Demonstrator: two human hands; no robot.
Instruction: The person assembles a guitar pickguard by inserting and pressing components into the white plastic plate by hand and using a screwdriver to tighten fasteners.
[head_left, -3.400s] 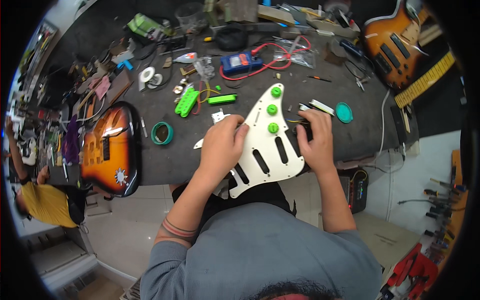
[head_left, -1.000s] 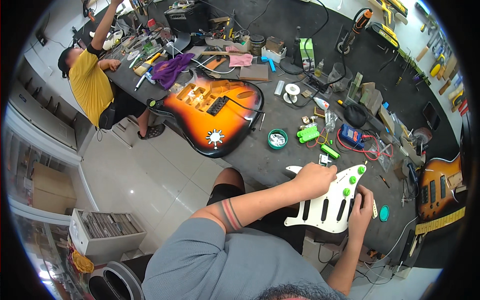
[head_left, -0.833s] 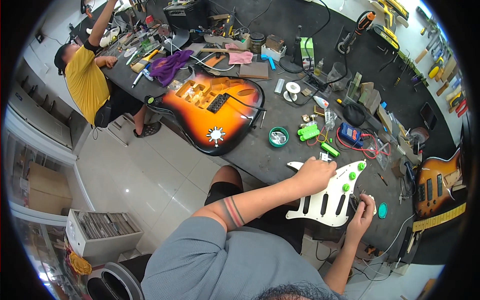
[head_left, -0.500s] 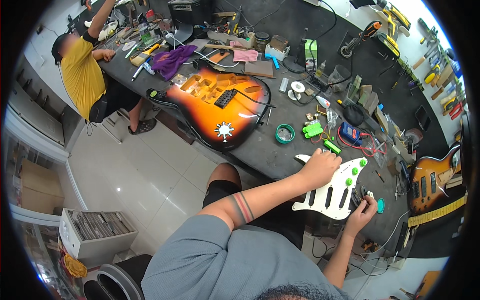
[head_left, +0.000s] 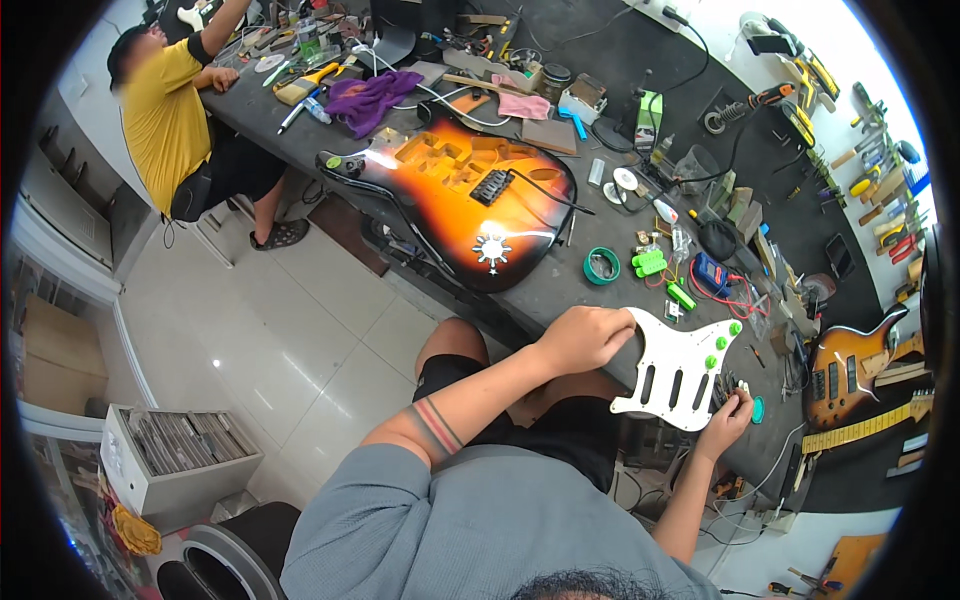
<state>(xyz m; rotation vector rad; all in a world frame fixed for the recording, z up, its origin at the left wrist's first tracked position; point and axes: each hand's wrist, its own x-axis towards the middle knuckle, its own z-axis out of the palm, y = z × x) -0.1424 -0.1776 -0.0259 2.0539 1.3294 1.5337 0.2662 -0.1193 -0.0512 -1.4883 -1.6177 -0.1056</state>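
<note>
A white guitar pickguard (head_left: 660, 345), with three dark slots and several green knobs (head_left: 721, 343), hangs over the bench's near edge. My left hand (head_left: 588, 338) is closed on its upper left tip, fingers pinched together. At the pickguard's lower right edge my right hand (head_left: 727, 424) has its fingers closed beside a dark bundle (head_left: 727, 382), perhaps wires; what it grips is too small to make out. A sunburst guitar body (head_left: 470, 205), with open cavities and a white sun emblem, lies further left on the bench.
Beyond the pickguard are a green round container (head_left: 601, 266), a bright green battery-like holder (head_left: 650, 263) and a blue meter (head_left: 711, 272) with red leads. A sunburst bass (head_left: 838, 372) stands at right. A person in yellow (head_left: 165, 110) works at far left. A purple cloth (head_left: 370, 100) lies on the bench.
My left hand has moved from the pickguard's upper middle to its upper left tip. The pickguard has turned a little, and its face shows more. My right hand stays near the same edge.
</note>
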